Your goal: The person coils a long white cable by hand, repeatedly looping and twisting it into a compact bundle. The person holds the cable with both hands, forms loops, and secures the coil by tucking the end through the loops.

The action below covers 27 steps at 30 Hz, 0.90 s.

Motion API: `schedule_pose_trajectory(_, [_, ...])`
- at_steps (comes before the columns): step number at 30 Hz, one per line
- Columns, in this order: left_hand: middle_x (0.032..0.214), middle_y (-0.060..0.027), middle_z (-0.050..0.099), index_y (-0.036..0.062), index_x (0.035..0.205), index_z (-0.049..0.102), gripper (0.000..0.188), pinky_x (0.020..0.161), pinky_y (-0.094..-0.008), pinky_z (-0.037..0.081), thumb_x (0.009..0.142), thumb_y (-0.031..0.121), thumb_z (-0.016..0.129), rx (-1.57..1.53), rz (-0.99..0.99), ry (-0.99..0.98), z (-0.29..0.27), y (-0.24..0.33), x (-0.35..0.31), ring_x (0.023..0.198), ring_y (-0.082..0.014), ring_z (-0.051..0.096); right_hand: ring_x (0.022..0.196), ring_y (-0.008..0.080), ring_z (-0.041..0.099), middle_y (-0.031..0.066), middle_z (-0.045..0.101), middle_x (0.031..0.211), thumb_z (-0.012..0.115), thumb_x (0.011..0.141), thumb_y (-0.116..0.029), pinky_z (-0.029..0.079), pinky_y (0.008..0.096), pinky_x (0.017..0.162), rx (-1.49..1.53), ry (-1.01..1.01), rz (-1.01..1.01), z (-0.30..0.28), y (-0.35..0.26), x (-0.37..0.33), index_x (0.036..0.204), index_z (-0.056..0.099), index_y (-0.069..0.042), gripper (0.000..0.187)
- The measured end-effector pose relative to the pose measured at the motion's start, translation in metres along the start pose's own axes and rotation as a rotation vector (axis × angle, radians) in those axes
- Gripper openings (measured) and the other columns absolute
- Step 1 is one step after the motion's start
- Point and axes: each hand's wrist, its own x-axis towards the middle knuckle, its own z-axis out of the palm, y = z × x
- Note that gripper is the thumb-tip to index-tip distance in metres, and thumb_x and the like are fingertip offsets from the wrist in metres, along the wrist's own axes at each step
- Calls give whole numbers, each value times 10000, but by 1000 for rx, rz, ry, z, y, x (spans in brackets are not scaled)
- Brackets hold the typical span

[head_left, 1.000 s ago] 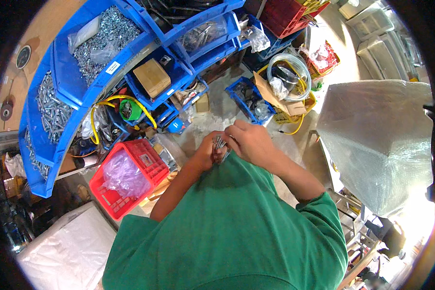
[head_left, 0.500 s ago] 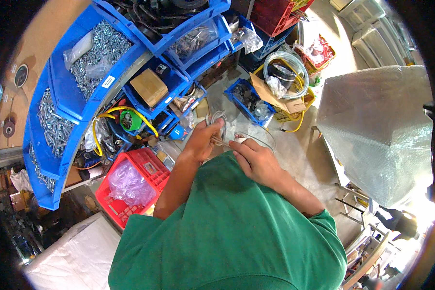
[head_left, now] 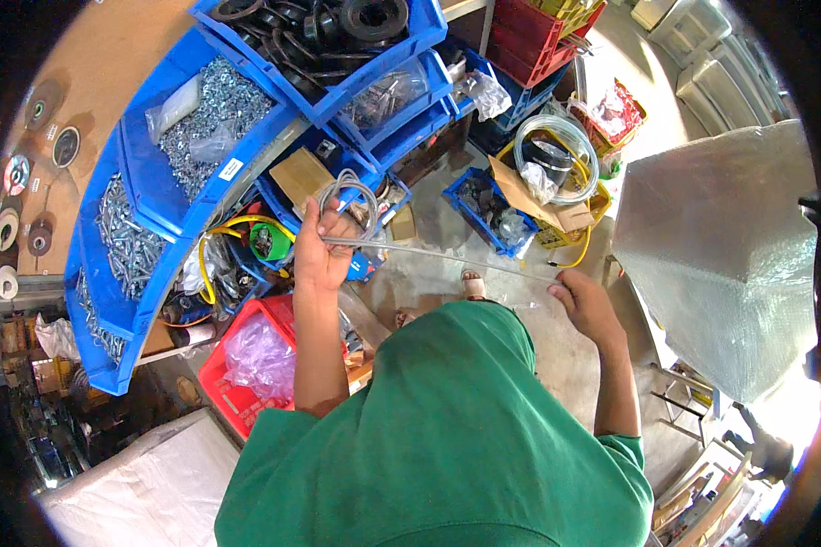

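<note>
A coil of thin grey cable [head_left: 371, 205] hangs in several loops from my left hand [head_left: 327, 244], whose fingers close around it. From there one length of the cable runs taut across to the right, sloping slightly down. My right hand [head_left: 582, 305] is out to the side, thumb and fingers pinched on that length near its far end. The very tip of the cable is too fine to make out.
Blue bins of bolts [head_left: 123, 232] and small metal parts [head_left: 205, 114] curve along my left. A red crate [head_left: 237, 394] with a clear bag stands below them. A yellow crate [head_left: 561, 235] bearing coiled clear hose is ahead; a foil-wrapped block [head_left: 711, 264] is at right.
My hands have moved apart from close together. The left went up and left with the coil; the right went out to the right, drawing a length of cable straight.
</note>
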Motion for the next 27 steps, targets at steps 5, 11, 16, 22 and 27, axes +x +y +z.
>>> schedule_pose_trajectory(5, [556,88,339,26,976,570,405,472,-216,259,971,431,563,180,-24,238,11,-33,-3,458,-45,289,502,114,384,-8,409,609,503,1015,-359,307,280,466,791,510,58,-10,-24,38,775,482,-73,374])
schedule_pose_trajectory(11, [565,65,327,22,946,573,384,454,-240,233,983,405,554,117,-111,93,22,-70,-11,451,-59,262,442,79,254,-18,322,606,472,1026,-388,179,271,412,1616,588,-377,-24,-138,111,746,420,-78,421])
schedule_pose_trajectory(16, [563,74,313,30,968,557,380,460,-245,239,1000,405,507,53,-64,29,29,-62,-16,445,-48,269,447,92,237,-13,291,597,433,1027,-433,199,280,434,1491,456,-399,10,-145,131,743,412,-77,455])
schedule_pose_trajectory(22, [557,74,308,47,976,553,369,480,-241,248,1007,410,496,98,13,58,23,-69,-28,448,-48,275,550,153,378,11,351,636,321,1046,-441,344,328,562,1588,371,-275,85,-126,144,777,405,-91,449])
schedule_pose_trajectory(27, [551,76,312,52,951,575,378,494,-242,240,997,423,516,140,43,63,38,-72,-44,453,-49,278,1032,288,491,145,501,1064,313,1036,-480,364,421,941,828,276,-480,120,-112,134,1086,510,-37,487])
